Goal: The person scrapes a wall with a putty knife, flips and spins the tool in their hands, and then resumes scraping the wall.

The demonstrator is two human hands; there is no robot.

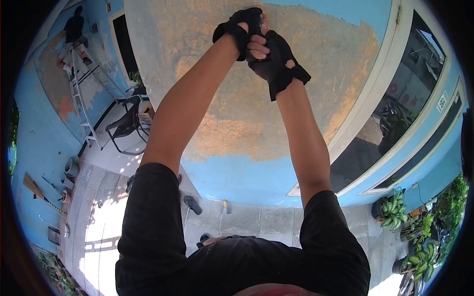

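Both arms reach up to the wall (237, 89), where blue paint gives way to a large bare patch of grey and orange-tan. My left hand (241, 28), in a black fingerless glove, is closed near the top of the patch. Just beside and slightly below it, my right hand (270, 56) wears a similar glove, its fingers curled tightly. The two hands meet or overlap at the fingers. Whatever they grip, if anything, is hidden behind the gloves and fingers.
At the upper left, another person (74, 27) is up on a stepladder (79, 98) by a patchy wall. A black chair (126, 121) stands below. To the right are a white-framed window (365, 143) and potted plants (392, 209). A dark slipper (192, 204) lies on the paving.
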